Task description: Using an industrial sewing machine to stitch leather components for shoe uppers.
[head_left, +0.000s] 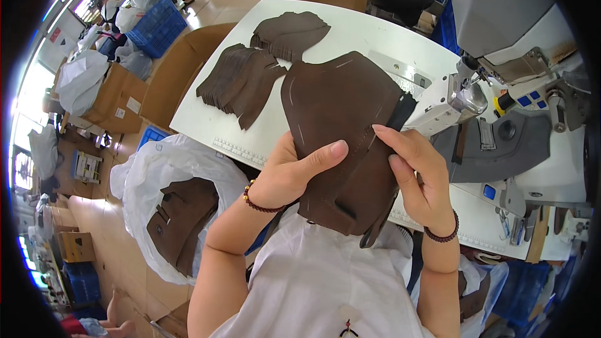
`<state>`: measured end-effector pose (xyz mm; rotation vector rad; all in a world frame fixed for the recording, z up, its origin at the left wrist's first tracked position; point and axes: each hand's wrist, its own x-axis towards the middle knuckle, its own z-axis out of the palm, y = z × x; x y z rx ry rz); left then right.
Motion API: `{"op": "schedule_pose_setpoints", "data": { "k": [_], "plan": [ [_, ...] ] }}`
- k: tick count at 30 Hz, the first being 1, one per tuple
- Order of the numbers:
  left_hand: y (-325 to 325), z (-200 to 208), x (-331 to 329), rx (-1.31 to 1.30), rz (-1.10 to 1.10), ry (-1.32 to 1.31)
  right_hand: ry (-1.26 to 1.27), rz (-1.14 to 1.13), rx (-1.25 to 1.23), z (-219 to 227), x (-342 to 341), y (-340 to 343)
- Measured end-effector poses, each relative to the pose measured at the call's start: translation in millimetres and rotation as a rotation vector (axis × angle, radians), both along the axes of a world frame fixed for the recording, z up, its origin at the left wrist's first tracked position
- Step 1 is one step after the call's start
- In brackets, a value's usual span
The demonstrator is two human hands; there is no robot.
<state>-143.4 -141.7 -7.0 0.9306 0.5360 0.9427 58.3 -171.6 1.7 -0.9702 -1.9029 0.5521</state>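
At centre frame, held up before the chest: dark brown cut leather panel (341, 144), flat, matte, with curved edges, faint stitch marks and a small notch near the lower end. Left hand (289, 172) clamped on its left edge, thumb laid across the face; right hand (416, 178) closed on the right edge, fingers curled behind. Probably light, limp yet a little firm, not slippery, not fragile; best taken by the edges, as here. Lower left: white plastic bag (141, 181) with more brown pieces inside. Further up, on the white worktable (350, 25): two fanned stacks of dark brown leather pieces (241, 81). Upper right: grey-white sewing machine (494, 44).
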Motion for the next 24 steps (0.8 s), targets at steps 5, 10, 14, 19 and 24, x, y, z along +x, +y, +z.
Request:
{"op": "schedule_pose_setpoints", "data": {
  "k": [5,10,14,19,24],
  "plan": [
    [6,5,3,-0.010,-0.021,0.123,-0.034,0.029,-0.032,7,7,-2],
    [12,8,7,-0.058,-0.061,0.087,0.099,0.041,-0.046,0,7,-3],
    [15,6,8,-0.108,-0.074,0.112,0.211,0.051,-0.101,-7,7,-7],
    [15,5,8,-0.123,-0.099,0.071,0.276,0.057,-0.169,-8,7,-7],
    [12,7,9,-0.118,-0.080,0.017,0.358,0.037,-0.292,-3,5,-12]
  ]
}}
